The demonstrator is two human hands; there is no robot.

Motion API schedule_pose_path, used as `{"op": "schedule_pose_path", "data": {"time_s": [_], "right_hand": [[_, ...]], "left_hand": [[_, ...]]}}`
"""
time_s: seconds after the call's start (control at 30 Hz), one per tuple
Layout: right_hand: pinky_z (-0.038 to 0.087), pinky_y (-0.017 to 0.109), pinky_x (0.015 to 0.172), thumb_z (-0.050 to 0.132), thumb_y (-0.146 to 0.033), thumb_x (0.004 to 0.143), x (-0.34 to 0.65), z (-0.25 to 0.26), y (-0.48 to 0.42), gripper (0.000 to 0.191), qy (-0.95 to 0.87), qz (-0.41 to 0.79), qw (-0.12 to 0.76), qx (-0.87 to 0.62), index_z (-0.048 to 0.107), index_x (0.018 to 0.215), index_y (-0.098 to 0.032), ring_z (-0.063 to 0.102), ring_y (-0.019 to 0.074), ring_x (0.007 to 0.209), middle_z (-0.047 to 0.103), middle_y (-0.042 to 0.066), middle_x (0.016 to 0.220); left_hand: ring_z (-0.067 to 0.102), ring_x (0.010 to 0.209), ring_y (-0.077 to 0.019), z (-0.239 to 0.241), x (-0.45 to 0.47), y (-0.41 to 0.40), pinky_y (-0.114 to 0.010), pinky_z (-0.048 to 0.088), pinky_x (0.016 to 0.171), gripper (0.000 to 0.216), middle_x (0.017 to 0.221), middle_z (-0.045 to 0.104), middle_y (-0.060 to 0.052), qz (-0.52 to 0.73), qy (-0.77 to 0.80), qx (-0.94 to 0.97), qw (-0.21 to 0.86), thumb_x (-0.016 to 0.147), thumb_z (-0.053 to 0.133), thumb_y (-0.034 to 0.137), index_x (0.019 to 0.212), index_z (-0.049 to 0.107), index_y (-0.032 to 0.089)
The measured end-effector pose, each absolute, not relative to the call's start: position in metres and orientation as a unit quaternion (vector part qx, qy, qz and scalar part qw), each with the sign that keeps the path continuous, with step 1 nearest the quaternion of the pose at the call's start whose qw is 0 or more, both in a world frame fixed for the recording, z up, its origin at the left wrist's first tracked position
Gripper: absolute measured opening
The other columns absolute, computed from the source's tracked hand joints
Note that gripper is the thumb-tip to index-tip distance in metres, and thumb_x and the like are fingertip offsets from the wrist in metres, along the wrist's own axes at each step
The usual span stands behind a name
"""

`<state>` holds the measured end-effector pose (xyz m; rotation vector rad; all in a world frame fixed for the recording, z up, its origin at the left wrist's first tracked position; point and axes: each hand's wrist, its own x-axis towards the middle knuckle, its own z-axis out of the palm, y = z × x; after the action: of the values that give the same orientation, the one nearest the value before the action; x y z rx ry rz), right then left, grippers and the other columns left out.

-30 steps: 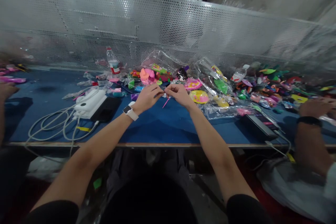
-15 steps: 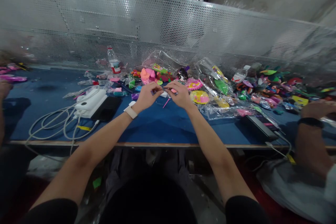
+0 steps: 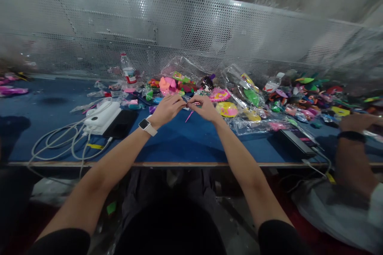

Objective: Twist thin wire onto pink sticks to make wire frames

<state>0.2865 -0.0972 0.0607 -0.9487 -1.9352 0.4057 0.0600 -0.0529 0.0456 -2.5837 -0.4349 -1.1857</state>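
My left hand (image 3: 168, 108) and my right hand (image 3: 204, 107) meet fingertip to fingertip above the blue table (image 3: 179, 147). Both are closed in a pinch. What sits between the fingertips is too small and dark to name. Just below them lies a thin pink strip (image 3: 188, 116). Beyond my hands are a pink-and-orange soft figure (image 3: 167, 85) and a black doll-like figure with white dots (image 3: 207, 84). Close to my right hand lie a pink-and-yellow oval piece (image 3: 220, 95) and a yellow oval piece with pink marks (image 3: 226, 109).
On the left are a white power bank (image 3: 103, 117) with looped cables, a black phone (image 3: 122, 123) and a bottle (image 3: 128, 68). Clear plastic bags (image 3: 239, 87) and colourful pieces cover the right. A co-worker's arm (image 3: 354, 147) reaches in beside a dark device (image 3: 296, 143).
My left hand has rolled over, so its back and the watch face now show. My fingertips stay together. The co-worker's hand on the far left has left the view.
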Motion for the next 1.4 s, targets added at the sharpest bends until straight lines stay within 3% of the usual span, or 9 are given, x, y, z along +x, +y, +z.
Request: {"op": "schedule_pose_path", "data": {"time_s": [0.2, 0.3, 0.47, 0.6, 0.8, 1.0, 1.2, 1.4], "right_hand": [[0.049, 0.033, 0.074, 0.068, -0.068, 0.091, 0.288, 0.062, -0.091, 0.05, -0.795, 0.247, 0.4, -0.384, 0.075, 0.071, -0.022, 0.064, 0.0187, 0.073, 0.073, 0.002, 0.073], [0.05, 0.035, 0.077, 0.066, -0.067, 0.094, 0.289, 0.059, -0.09, 0.05, -0.798, 0.225, 0.401, -0.389, 0.074, 0.072, -0.023, 0.065, 0.0201, 0.075, 0.074, 0.003, 0.075], [0.051, 0.047, 0.098, 0.073, -0.055, 0.095, 0.289, 0.052, -0.094, 0.03, -0.809, 0.046, 0.45, -0.377, 0.078, 0.1, -0.026, 0.068, 0.0288, 0.102, 0.079, 0.008, 0.104], [0.048, 0.053, 0.107, 0.073, -0.046, 0.099, 0.293, 0.047, -0.088, 0.024, -0.831, 0.021, 0.44, -0.341, 0.078, 0.118, -0.032, 0.068, 0.0315, 0.112, 0.079, 0.007, 0.115], [0.05, 0.05, 0.101, 0.065, -0.039, 0.105, 0.305, 0.041, -0.074, 0.021, -0.854, -0.025, 0.395, -0.339, 0.08, 0.12, -0.036, 0.069, 0.0289, 0.107, 0.081, 0.004, 0.109], [0.052, 0.048, 0.099, 0.072, -0.034, 0.102, 0.31, 0.041, -0.074, 0.025, -0.867, -0.068, 0.367, -0.331, 0.078, 0.126, -0.033, 0.069, 0.0281, 0.108, 0.081, 0.005, 0.112], [0.053, 0.044, 0.092, 0.067, -0.04, 0.105, 0.301, 0.043, -0.08, 0.018, -0.858, -0.037, 0.386, -0.337, 0.08, 0.109, -0.03, 0.068, 0.0262, 0.1, 0.079, 0.005, 0.104], [0.051, 0.037, 0.083, 0.064, -0.058, 0.103, 0.293, 0.051, -0.088, 0.044, -0.8, 0.111, 0.445, -0.386, 0.073, 0.078, -0.023, 0.067, 0.0213, 0.082, 0.075, 0.004, 0.081]], "left_hand": [[0.065, 0.094, -0.0241, 0.047, 0.059, -0.054, -0.039, 0.049, 0.087, 0.022, 0.102, 0.072, -0.01, -0.37, -0.143, -0.906, 0.148, 0.111, 0.052, 0.026, 0.104, 0.072, 0.02], [0.065, 0.095, -0.0247, 0.042, 0.061, -0.049, -0.04, 0.05, 0.088, 0.021, 0.102, 0.071, -0.01, -0.386, -0.15, -0.901, 0.129, 0.11, 0.054, 0.027, 0.103, 0.072, 0.02], [0.066, 0.095, -0.0243, 0.031, 0.068, -0.04, -0.038, 0.051, 0.086, 0.017, 0.098, 0.07, -0.009, -0.459, -0.177, -0.87, 0.041, 0.108, 0.06, 0.03, 0.1, 0.07, 0.019], [0.067, 0.093, -0.0222, 0.028, 0.069, -0.037, -0.037, 0.053, 0.085, 0.017, 0.097, 0.07, -0.007, -0.49, -0.199, -0.849, -0.006, 0.108, 0.063, 0.031, 0.098, 0.069, 0.019], [0.067, 0.09, -0.0218, 0.027, 0.069, -0.035, -0.036, 0.053, 0.085, 0.015, 0.094, 0.071, -0.006, -0.488, -0.203, -0.848, -0.02, 0.105, 0.068, 0.03, 0.095, 0.07, 0.018], [0.067, 0.093, -0.0223, 0.027, 0.07, -0.037, -0.036, 0.052, 0.087, 0.012, 0.096, 0.07, -0.006, -0.475, -0.212, -0.854, -0.012, 0.104, 0.068, 0.027, 0.095, 0.069, 0.019], [0.065, 0.1, -0.0247, 0.028, 0.068, -0.036, -0.039, 0.049, 0.089, 0.015, 0.102, 0.071, -0.008, -0.44, -0.197, -0.875, 0.053, 0.108, 0.062, 0.03, 0.102, 0.069, 0.019], [0.062, 0.097, -0.0247, 0.035, 0.068, -0.045, -0.043, 0.045, 0.093, 0.023, 0.1, 0.071, -0.008, -0.404, -0.165, -0.888, 0.144, 0.111, 0.053, 0.028, 0.1, 0.071, 0.021]]}}
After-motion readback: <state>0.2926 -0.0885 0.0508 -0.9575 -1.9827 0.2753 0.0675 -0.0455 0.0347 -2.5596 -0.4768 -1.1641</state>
